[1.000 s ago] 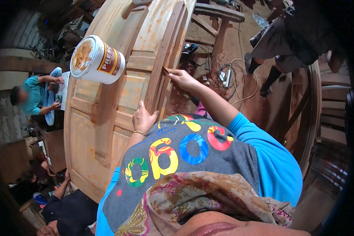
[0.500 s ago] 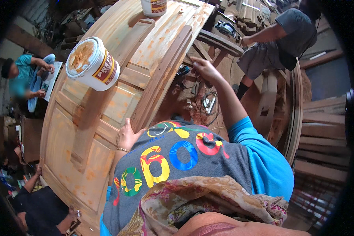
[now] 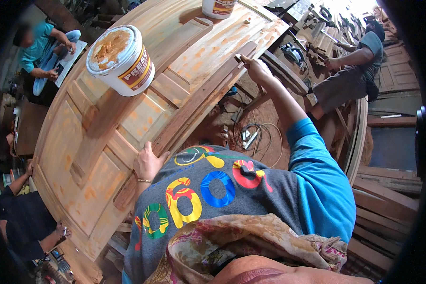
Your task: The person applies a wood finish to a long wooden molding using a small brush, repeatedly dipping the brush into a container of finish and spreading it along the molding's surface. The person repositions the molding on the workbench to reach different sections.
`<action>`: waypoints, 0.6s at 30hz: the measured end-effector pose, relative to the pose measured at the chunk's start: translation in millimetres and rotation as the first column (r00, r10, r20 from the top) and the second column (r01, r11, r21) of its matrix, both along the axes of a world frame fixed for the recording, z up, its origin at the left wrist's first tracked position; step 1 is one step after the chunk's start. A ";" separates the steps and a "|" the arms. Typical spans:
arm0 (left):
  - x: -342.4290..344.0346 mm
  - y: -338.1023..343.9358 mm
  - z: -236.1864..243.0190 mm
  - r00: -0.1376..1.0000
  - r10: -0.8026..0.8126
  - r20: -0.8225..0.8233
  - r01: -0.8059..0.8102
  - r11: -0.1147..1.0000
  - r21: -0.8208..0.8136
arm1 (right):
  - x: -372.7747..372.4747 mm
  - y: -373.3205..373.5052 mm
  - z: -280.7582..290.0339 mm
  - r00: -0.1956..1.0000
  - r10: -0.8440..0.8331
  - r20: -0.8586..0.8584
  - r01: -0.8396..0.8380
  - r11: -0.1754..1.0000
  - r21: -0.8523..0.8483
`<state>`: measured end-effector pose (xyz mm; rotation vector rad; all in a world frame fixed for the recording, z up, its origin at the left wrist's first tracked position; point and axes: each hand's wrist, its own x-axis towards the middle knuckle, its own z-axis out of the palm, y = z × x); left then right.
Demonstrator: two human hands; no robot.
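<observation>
Along the door-edge plank, hands apart, floor beyond

This place is a woodworking workshop; a large panelled wooden door lies flat, with orange patches on its unpainted surface; two white tubs are set on top, and the nearer one contains orange paste; many planks are stacked at the right side; loose timber lies farther away; a white power strip rests on the reddish floor.
</observation>
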<state>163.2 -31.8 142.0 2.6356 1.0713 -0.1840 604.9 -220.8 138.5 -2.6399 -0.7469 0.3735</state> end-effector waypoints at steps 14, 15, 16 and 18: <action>-15.4 3.3 26.9 0.998 -0.033 -0.050 0.032 0.999 -0.035 | 56.9 25.8 85.9 0.856 0.401 -0.326 -0.516 0.689 -0.509; -13.8 3.1 28.1 0.998 -0.032 -0.053 0.030 0.999 -0.041 | 54.3 31.0 95.9 0.854 0.400 -0.333 -0.520 0.676 -0.522; -11.5 3.5 30.0 0.998 -0.034 -0.055 0.032 0.998 -0.047 | 52.9 33.8 102.2 0.853 0.397 -0.339 -0.522 0.664 -0.535; -8.9 3.9 39.2 0.997 -0.033 -0.069 0.028 0.998 -0.061 | 59.2 25.2 100.4 0.857 0.357 -0.372 -0.509 0.704 -0.496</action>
